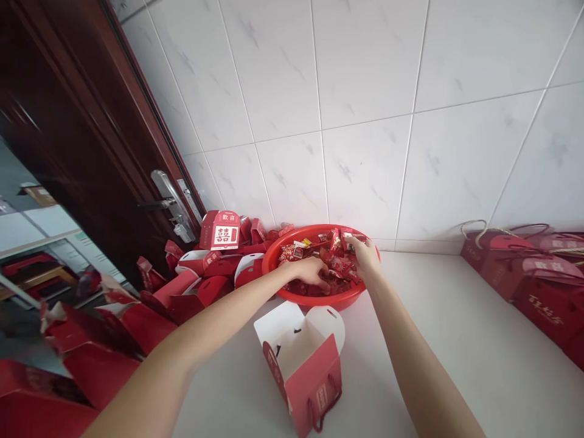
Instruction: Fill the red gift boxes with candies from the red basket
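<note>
A red plastic basin full of wrapped candies stands against the tiled wall. My left hand reaches into it from the left, fingers bent down among the candies and apart, with no candy clearly gripped. At the basin's right side, my right hand is closed on a red and white candy packet between thumb and fingers. In front of the basin stands an unfolded red gift box, its flaps up and its white inside showing. Dark red cord handles hang on its near side.
Several red gift boxes crowd the left side, one with a white label standing upright. More boxes with cord handles stand at the right. A dark door with a metal handle is at left.
</note>
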The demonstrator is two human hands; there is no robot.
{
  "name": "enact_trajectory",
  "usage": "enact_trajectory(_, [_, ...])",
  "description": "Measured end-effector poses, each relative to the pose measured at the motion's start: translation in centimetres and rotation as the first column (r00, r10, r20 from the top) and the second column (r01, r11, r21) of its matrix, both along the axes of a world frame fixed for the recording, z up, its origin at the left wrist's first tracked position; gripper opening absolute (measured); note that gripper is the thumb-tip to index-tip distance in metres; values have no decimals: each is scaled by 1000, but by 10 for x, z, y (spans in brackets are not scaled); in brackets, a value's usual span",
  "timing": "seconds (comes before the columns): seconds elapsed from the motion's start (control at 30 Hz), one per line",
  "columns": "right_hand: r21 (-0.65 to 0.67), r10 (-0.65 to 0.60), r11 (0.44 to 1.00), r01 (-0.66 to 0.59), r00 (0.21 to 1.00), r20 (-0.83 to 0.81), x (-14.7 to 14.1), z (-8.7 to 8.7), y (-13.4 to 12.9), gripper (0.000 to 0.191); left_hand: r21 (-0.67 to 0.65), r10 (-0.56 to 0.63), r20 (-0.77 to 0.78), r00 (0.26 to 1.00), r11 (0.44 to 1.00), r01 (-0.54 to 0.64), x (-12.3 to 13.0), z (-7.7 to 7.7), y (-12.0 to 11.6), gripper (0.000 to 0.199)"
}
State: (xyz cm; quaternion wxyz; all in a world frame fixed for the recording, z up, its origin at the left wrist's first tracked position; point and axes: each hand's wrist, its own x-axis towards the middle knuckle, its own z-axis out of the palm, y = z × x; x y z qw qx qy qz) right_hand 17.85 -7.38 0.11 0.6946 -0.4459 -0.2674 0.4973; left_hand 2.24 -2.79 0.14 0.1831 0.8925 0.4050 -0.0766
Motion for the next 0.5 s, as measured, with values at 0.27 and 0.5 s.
enact_trajectory(0.27, [-4, 7, 1000, -7, 1000, -20, -1, 4, -2, 11, 90, 114, -159, 981, 991, -100, -1, -6, 11, 22])
enact_trajectory(0.5, [-6, 7, 1000, -7, 1000, -7, -1, 4, -4, 11, 65, 119, -245, 962, 992, -106, -5, -7, 11, 58])
